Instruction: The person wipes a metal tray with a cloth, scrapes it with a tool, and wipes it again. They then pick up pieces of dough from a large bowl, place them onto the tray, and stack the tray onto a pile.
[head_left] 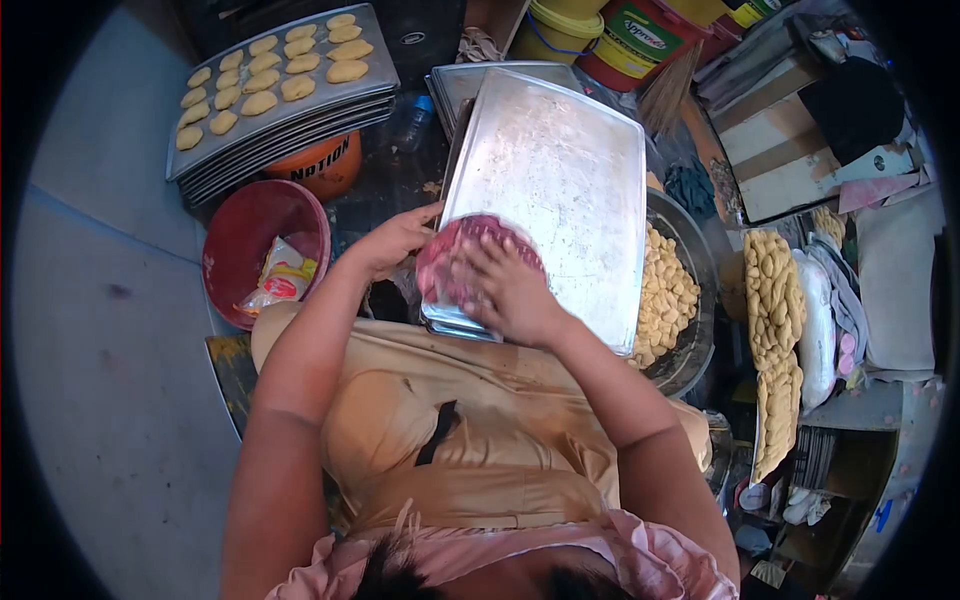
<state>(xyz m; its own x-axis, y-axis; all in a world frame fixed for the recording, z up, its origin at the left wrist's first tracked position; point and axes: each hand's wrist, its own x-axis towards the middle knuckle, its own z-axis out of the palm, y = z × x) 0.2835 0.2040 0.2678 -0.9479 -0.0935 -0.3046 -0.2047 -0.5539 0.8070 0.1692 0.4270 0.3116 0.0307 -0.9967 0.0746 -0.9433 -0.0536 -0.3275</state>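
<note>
A worn metal baking tray [580, 180] lies tilted on top of other trays in front of me. On its near left corner is a reddish-pink cloth [440, 265], slightly blurred. My right hand [510, 295] presses this cloth against the tray, fingers spread over it. At the tray's left edge, my left hand [398, 243] grips the rim, with part of its fingers hidden. To the right, partly beneath the tray, stands a big dark basin [705, 300] holding many small dough pieces [665, 295].
Stacked trays [290, 125] at upper left carry rows of shaped dough [262, 80]. A red tub [215, 270] with a plastic packet [280, 275] stands left. Several buckets [640, 40] are at the back. More dough [775, 320] covers a board at right.
</note>
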